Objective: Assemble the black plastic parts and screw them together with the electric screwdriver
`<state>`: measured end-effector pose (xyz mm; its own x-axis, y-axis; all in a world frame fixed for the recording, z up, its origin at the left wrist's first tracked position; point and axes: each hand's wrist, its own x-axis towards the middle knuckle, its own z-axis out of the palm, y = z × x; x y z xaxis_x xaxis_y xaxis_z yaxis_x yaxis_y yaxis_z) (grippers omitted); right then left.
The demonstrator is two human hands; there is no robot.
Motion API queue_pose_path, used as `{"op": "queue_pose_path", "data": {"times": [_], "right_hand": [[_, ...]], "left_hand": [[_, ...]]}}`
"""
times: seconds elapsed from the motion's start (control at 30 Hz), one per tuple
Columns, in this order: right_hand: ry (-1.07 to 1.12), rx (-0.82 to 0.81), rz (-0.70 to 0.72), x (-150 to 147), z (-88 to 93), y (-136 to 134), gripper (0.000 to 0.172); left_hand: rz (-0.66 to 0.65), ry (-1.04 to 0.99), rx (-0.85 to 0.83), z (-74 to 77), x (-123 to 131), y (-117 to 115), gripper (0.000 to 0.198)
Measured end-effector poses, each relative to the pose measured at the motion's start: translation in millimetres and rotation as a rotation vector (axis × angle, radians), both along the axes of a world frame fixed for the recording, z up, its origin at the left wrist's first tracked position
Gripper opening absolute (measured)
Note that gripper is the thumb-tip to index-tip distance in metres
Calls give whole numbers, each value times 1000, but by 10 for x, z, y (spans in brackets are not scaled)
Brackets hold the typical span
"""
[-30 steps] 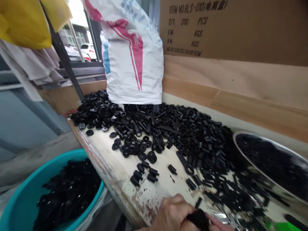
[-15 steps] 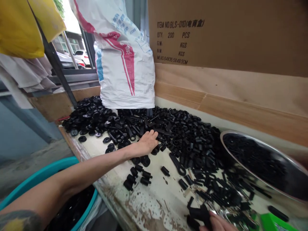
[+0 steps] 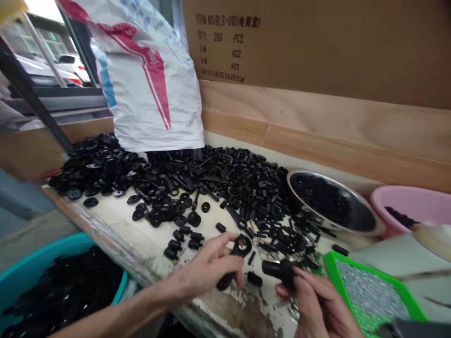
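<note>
1. The left hand [image 3: 207,268] holds tight to one black ring piece [image 3: 236,249].
2. The right hand [image 3: 317,300] holds tight to one black tube [image 3: 278,273], at 3 o'clock from the left hand.
3. One big black pile [image 3: 225,183] lies at 12 o'clock.

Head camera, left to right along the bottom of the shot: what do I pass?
Teal plastic basin → left hand → black ring-ended part held in it → black cylindrical part gripped by right hand → green-framed tray → pink basin
</note>
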<state>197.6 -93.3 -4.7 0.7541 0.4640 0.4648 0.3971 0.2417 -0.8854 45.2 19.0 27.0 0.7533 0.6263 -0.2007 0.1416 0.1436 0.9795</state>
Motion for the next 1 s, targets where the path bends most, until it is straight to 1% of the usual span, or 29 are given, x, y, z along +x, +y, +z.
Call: {"op": "queue_pose_path", "data": {"times": [0.03, 0.1, 0.17, 0.23, 0.37, 0.47, 0.53, 0.63, 0.77, 0.9, 1.0], "right_hand": [[-27, 14, 24, -23, 7, -7, 12], [-75, 4, 85, -49, -2, -43, 6], [-115, -18, 119, -59, -27, -93, 7], [-187, -29, 90, -67, -47, -134, 10], [-353, -59, 28, -103, -58, -132, 12], [-351, -50, 5, -141, -83, -80, 11], [-353, -27, 1, -169, -125, -48, 10], [-284, 4, -6, -216, -208, -19, 7], [-162, -12, -12, -262, -280, -3, 5], [-110, -32, -16, -265, -300, 24, 1], [-81, -35, -11, -267, -321, 47, 1]], "left_hand": [[11, -44, -132, -21, 48, -140, 41], [32, -96, -261, -35, 132, -328, 42], [37, -145, -309, -33, 194, -416, 34], [46, -182, -328, -39, 235, -453, 31], [89, -175, -300, -104, 272, -503, 28], [140, -169, -281, -152, 282, -557, 30], [196, -156, -253, -161, 288, -593, 31], [284, -117, -186, -152, 302, -627, 35], [313, -90, -179, -158, 317, -625, 41], [329, -60, -163, -216, 333, -625, 41], [394, -72, -129, -263, 354, -650, 42]]}}
